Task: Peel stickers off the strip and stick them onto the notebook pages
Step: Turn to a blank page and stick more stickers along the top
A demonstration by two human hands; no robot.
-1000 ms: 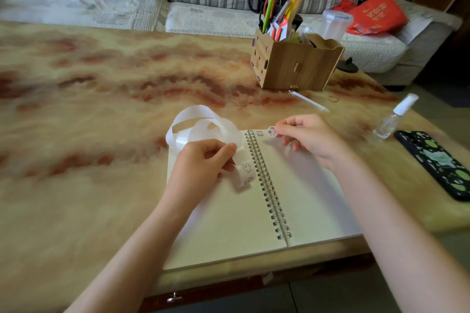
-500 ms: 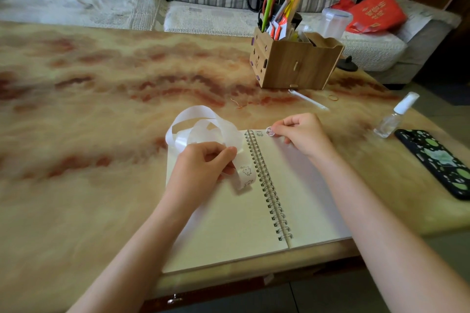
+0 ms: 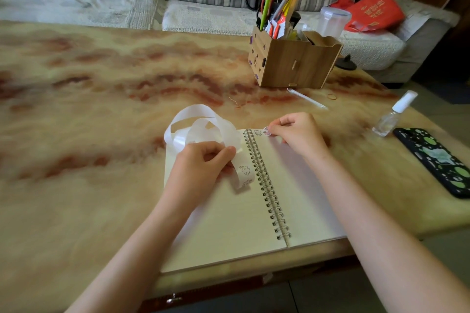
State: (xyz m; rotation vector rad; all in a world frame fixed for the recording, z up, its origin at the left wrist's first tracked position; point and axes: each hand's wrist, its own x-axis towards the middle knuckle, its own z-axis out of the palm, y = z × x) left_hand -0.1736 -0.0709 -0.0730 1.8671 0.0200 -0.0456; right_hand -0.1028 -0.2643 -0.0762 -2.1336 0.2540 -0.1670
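Our left hand point(image 3: 201, 168) grips the strip point(image 3: 203, 124) over the notebook point(image 3: 229, 223); right hand point(image 3: 297, 132) pinches a sticker point(image 3: 266, 131) at the right page's top corner, on the table point(image 3: 89, 134).

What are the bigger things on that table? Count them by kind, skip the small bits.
Notebook: 1
Sticker strip: 1
Wooden box of pens: 1
Spray bottle: 1
Phone: 1
Total: 5
The clear jar behind the box may not stand on the table; not counted.
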